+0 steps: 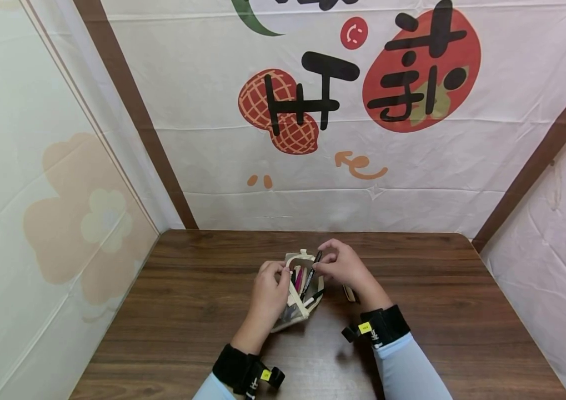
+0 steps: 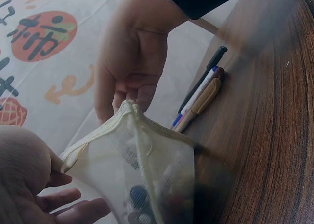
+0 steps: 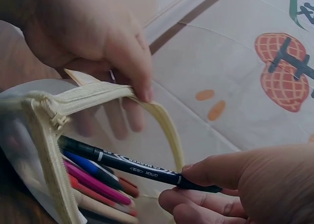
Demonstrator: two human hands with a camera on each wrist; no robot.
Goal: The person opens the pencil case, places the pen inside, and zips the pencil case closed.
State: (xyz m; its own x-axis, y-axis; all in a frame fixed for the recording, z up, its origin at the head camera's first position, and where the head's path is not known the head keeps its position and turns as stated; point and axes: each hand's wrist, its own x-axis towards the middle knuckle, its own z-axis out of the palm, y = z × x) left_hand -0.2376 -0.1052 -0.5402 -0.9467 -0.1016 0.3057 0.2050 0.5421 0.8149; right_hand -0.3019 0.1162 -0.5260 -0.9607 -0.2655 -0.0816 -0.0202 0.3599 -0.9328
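A mesh pencil case (image 1: 290,319) with cream zipper edging stands unzipped on the table. My left hand (image 1: 269,290) pinches its rim (image 3: 88,97) on the left side, thumb and fingers on either side of the edging. Between the thumb and fingers of my right hand (image 1: 345,270) is a black CD marker (image 3: 142,169), held near one end. Its other end lies inside the case opening. Several pens, among them a magenta pen (image 3: 95,184) and a blue pen (image 3: 91,166), lie together within the case.
Several pens (image 2: 202,94) lie on the wooden table (image 1: 188,311) just right of the case, partly behind the right wrist in the head view. A printed fabric wall (image 1: 188,155) rises behind the table's far edge, with more fabric at both sides.
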